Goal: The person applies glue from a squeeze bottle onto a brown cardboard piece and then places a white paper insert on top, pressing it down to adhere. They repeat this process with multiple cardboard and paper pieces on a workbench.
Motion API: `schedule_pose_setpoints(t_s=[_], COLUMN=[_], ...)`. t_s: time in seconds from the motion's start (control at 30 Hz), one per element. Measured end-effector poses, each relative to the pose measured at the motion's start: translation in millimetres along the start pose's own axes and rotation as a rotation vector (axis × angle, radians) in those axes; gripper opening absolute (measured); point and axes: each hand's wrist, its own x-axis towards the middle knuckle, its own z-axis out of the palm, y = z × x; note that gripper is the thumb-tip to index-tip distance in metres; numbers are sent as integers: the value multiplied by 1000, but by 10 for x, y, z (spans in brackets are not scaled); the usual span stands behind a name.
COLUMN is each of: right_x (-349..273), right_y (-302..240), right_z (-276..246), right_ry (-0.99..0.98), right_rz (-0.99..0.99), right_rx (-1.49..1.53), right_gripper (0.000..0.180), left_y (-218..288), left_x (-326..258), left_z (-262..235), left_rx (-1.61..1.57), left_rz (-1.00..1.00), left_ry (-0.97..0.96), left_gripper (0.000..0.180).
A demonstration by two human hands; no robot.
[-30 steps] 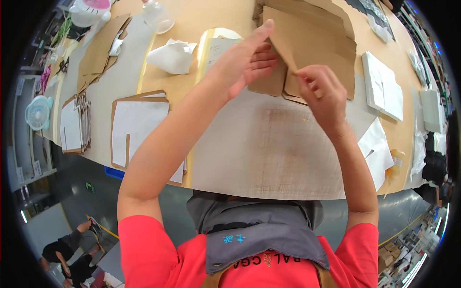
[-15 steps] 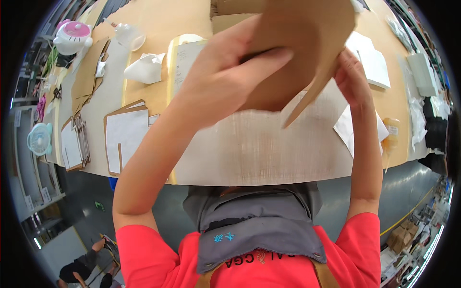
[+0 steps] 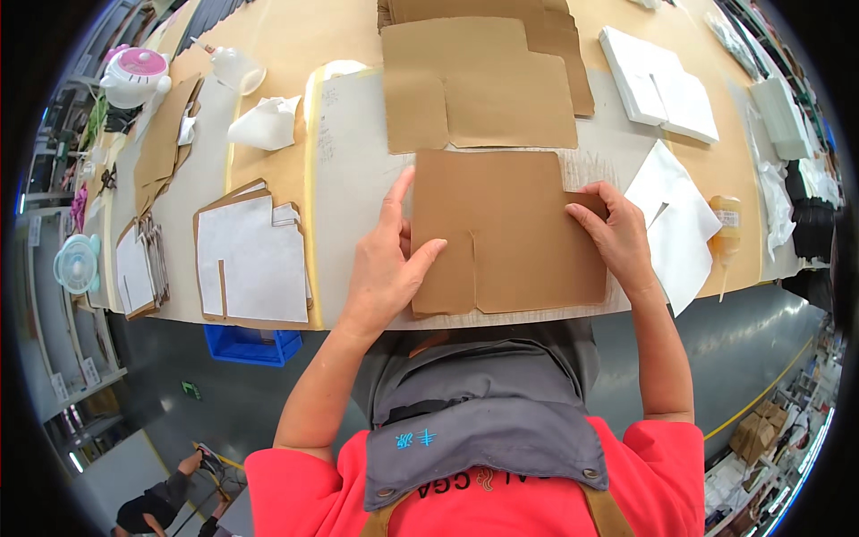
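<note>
A flat brown sheet [image 3: 506,237], notched at its upper right corner and slit from the lower edge, lies on the table in front of me. My left hand [image 3: 383,261] is at its left edge, thumb on the top face and index finger stretched up along the side; the other fingers are partly hidden. At the notched right side, my right hand [image 3: 617,234] pinches the sheet's edge between thumb and fingers. Just beyond lies a similar brown sheet [image 3: 483,85], overlapping more brown pieces at the far edge of view.
To the left are white-faced brown panels [image 3: 253,255] and a crumpled white piece [image 3: 266,123]. On the right lie a white slit sheet [image 3: 671,228], a white stack [image 3: 658,85] and a yellowish squeeze bottle [image 3: 727,228]. A blue crate [image 3: 253,346] sits below the table edge.
The brown sheet, raised and bent in my hands before, has come down flat near the table's front edge. Both hands moved down and toward me with it, uncovering the far brown pieces.
</note>
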Motion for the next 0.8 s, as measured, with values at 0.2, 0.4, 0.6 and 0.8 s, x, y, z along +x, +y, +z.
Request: schedule_pose_setpoints(t_s=[0.2, 0.4, 0.6, 0.8], right_x=[188, 1527, 1897, 1441], right_y=[20, -89, -355, -879], right_z=[-72, -61, -154, -336], right_ry=[179, 262, -173, -69], right_rz=[-353, -456, -1, -412], right_rx=[-365, -388, -308, 214], right_gripper=[34, 57, 46, 31], left_y=[18, 8, -143, -293], left_x=[50, 171, 218, 199], left_z=[-5, 269, 310, 345], left_rx=[473, 503, 448, 359], left_rz=[243, 589, 550, 594], left_ry=[163, 84, 83, 130], left_gripper=[86, 63, 54, 55])
